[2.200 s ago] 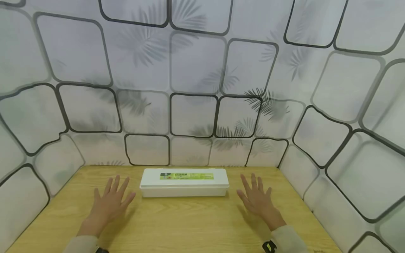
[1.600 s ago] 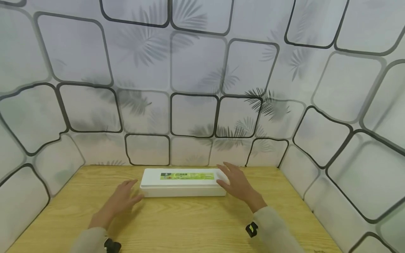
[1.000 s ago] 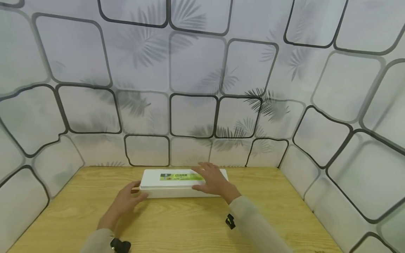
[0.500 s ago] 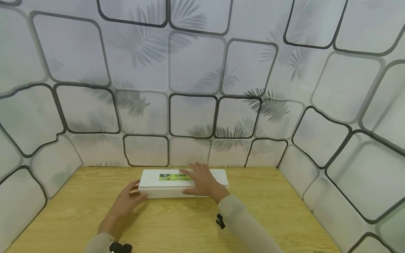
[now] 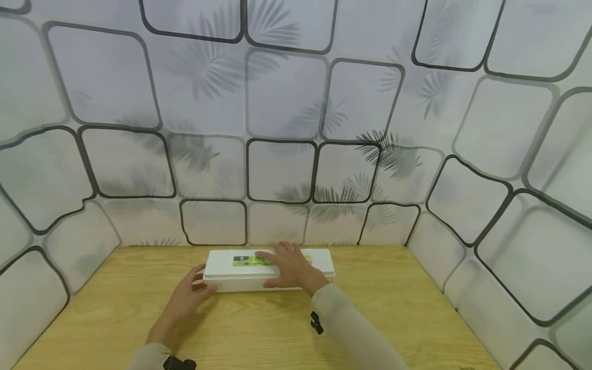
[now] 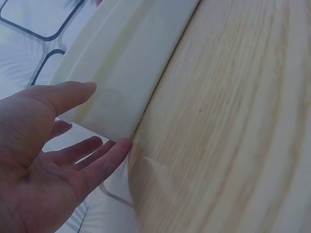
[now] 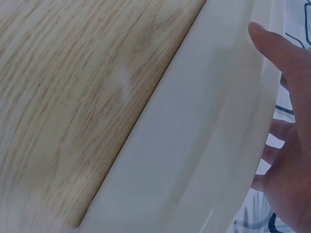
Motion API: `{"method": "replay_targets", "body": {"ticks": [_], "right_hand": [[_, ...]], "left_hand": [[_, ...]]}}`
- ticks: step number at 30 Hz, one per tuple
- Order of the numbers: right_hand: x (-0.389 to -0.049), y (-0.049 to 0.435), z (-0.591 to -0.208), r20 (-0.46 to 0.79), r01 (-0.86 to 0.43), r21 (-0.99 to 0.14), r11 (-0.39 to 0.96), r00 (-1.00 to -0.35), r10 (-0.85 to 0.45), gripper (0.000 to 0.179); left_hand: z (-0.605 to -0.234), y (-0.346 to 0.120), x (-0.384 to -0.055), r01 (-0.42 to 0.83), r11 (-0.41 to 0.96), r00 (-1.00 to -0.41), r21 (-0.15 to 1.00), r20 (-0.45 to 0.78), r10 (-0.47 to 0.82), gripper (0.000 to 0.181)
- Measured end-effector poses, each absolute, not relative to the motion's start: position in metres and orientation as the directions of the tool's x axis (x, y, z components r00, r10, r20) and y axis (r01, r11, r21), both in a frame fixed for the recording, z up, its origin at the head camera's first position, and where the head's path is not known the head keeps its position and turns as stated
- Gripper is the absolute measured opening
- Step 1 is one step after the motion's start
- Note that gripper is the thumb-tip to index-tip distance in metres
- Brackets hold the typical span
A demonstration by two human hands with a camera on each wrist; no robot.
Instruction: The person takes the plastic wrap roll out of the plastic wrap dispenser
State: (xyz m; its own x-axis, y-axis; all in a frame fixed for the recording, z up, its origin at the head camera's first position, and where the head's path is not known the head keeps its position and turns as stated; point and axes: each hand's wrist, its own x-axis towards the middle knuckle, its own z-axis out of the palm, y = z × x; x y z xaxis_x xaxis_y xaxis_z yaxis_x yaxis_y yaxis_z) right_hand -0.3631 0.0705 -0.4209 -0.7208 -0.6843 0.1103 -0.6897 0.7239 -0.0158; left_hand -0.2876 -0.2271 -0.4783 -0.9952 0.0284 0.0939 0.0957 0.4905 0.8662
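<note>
A long white plastic box (image 5: 236, 285) sits on the table, its white lid (image 5: 218, 264) in place with a green printed label (image 5: 244, 261) on top. My left hand (image 5: 186, 294) holds the box's left end: the thumb lies at the front wall and the fingers bend around the end, as the left wrist view also shows. Across the lid's middle, my right hand (image 5: 292, 268) spreads from front to back. Its thumb (image 7: 272, 43) is at the lid's front rim; the fingers reach over the top, their tips near the back edge. Whatever the box contains is hidden.
The wooden table (image 5: 259, 334) extends in front of the box and to both sides. Patterned fabric (image 5: 287, 174) rises right behind the table and along its left and right sides. Dark wrist devices (image 5: 179, 363) are strapped at both sleeves.
Both hands have left their flat, spread pose on the table. The left has moved to the box's left end, the right onto the lid, sliding left to its middle. The box has barely moved.
</note>
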Motion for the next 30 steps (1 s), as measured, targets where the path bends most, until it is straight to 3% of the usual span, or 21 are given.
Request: {"method": "replay_targets", "body": {"ticks": [10,30], "right_hand": [[-0.365,0.072,-0.423,0.092,-0.678,-0.012,0.735,-0.733,-0.674,0.077],[-0.366,0.074,-0.413,0.192,-0.737,-0.009,0.676,-0.665,-0.722,0.069]], "left_hand": [[-0.476,-0.226,-0.293,0.096,0.507,-0.995,0.856,0.091,0.036,0.077],[-0.476,-0.224,-0.300,0.090,0.474,-0.996,0.876,0.072,0.056,0.081]]}}
